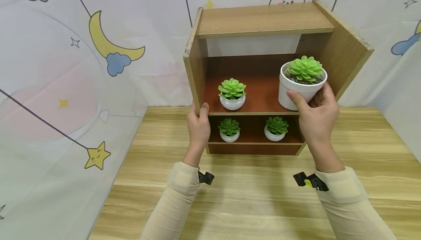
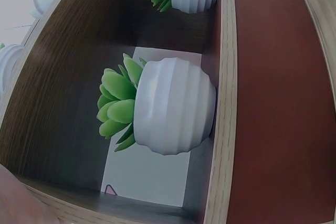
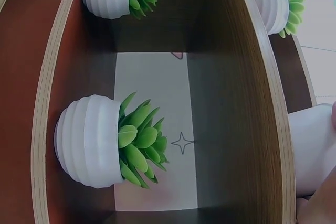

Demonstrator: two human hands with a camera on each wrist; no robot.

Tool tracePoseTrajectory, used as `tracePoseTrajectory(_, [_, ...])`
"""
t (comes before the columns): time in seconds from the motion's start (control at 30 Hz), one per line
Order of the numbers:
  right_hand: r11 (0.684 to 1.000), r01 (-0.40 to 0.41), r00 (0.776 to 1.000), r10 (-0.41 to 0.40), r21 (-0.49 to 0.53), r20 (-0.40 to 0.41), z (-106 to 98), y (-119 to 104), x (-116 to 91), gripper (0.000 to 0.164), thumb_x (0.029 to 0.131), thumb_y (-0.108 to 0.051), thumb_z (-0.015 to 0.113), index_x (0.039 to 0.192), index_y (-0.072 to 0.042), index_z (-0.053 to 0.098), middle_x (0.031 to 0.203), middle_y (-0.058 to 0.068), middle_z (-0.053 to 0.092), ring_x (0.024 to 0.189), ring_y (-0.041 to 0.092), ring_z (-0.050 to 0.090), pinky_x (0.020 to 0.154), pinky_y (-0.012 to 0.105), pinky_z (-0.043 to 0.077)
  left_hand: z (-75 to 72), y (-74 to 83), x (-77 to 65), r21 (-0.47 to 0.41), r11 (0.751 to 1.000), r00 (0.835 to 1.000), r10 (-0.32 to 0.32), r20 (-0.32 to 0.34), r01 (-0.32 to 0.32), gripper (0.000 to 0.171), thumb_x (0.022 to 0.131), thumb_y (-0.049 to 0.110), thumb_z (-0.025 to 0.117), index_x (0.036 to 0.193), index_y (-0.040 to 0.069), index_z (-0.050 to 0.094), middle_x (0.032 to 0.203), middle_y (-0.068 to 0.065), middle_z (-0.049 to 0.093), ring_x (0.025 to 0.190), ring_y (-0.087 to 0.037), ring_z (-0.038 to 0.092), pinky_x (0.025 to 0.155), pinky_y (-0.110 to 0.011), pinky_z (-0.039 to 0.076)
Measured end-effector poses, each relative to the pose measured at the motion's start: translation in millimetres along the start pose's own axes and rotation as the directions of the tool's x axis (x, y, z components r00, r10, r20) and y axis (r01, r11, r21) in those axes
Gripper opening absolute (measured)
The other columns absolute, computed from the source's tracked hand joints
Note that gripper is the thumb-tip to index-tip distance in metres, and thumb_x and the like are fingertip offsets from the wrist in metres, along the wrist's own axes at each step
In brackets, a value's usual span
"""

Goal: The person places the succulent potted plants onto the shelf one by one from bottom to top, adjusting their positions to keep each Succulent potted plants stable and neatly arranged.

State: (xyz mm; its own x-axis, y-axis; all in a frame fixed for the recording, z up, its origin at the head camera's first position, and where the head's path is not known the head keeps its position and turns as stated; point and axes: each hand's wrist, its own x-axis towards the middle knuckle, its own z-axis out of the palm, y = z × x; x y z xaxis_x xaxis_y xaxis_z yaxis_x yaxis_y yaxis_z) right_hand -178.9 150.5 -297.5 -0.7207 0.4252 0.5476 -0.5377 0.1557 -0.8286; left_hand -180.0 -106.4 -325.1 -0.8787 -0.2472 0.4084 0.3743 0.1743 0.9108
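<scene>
In the head view my right hand (image 1: 319, 115) grips a large white pot (image 1: 289, 92) with a green succulent (image 1: 305, 68), at the right end of the upper shelf (image 1: 256, 103). The thumb lies across the pot's front and the fingers go round its right side. My left hand (image 1: 198, 126) holds the lower left side panel of the wooden shelf unit (image 1: 194, 72), thumb in front. Nearest it on the upper shelf stands a small potted succulent (image 1: 232, 103). Two more small succulents, a left one (image 1: 229, 136) and a right one (image 1: 275, 136), stand in the lower compartment.
The shelf unit stands on a wood-grain table (image 1: 253, 196) before a patterned cloth backdrop (image 1: 164, 50). Its top board (image 1: 263, 19) spans above the upper compartment, and the right side panel (image 1: 348, 50) is close behind the right hand.
</scene>
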Motion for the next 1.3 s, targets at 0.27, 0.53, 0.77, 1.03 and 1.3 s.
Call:
tracePoseTrajectory(0.27, [1.000,0.003,1.000,-0.003,-0.011,0.000,-3,0,-1,0.068,0.075,0.003,0.083,0.137,-0.005,0.055,0.128,0.013,0.060,0.117,0.024,0.057,0.095,0.033,0.046,0.9,5.1,-1.8,0.007,1.000,1.000,-0.011,0.000,0.011,0.031,0.099,0.008,0.044,0.123,-0.008,0.058,0.098,-0.020,0.058,0.089,-0.024,0.047,0.081,-0.039,0.039])
tracePoseTrajectory(0.53, [1.000,0.007,1.000,-0.008,-0.025,-0.005,-6,2,-2,0.070,0.075,0.003,0.084,0.138,-0.006,0.055,0.129,0.012,0.060,0.117,0.023,0.057,0.095,0.032,0.046,6.5,-21.1,4.9,0.011,1.000,1.000,-0.012,-0.006,0.012,0.032,0.100,0.011,0.045,0.125,-0.004,0.059,0.104,-0.020,0.059,0.091,-0.025,0.047,0.081,-0.041,0.039])
tracePoseTrajectory(0.77, [0.998,-0.013,1.000,0.012,-0.063,-0.009,-7,-1,-5,0.070,0.075,-0.001,0.085,0.137,-0.008,0.056,0.127,0.011,0.062,0.115,0.021,0.059,0.092,0.031,0.048,7.2,-43.0,8.3,-0.002,1.000,1.000,-0.004,0.006,0.004,0.035,0.101,0.022,0.046,0.127,0.005,0.060,0.110,-0.014,0.061,0.096,-0.021,0.050,0.085,-0.041,0.041])
tracePoseTrajectory(1.03, [0.996,-0.010,1.000,0.012,-0.087,0.025,0,-26,-9,0.066,0.075,-0.001,0.085,0.135,-0.006,0.057,0.126,0.012,0.062,0.114,0.021,0.059,0.093,0.031,0.047,3.9,-43.5,9.7,0.004,1.000,1.000,-0.006,-0.008,0.006,0.037,0.100,0.025,0.046,0.128,0.006,0.061,0.114,-0.012,0.063,0.100,-0.020,0.054,0.087,-0.042,0.043])
tracePoseTrajectory(1.3, [0.995,-0.017,0.999,0.021,-0.095,0.047,1,-39,-9,0.065,0.074,-0.001,0.085,0.133,-0.004,0.059,0.125,0.012,0.063,0.114,0.020,0.059,0.095,0.032,0.046,2.7,-40.9,11.0,-0.001,1.000,1.000,-0.015,0.000,0.015,0.038,0.099,0.024,0.046,0.129,0.005,0.059,0.119,-0.012,0.062,0.108,-0.021,0.054,0.092,-0.042,0.042])
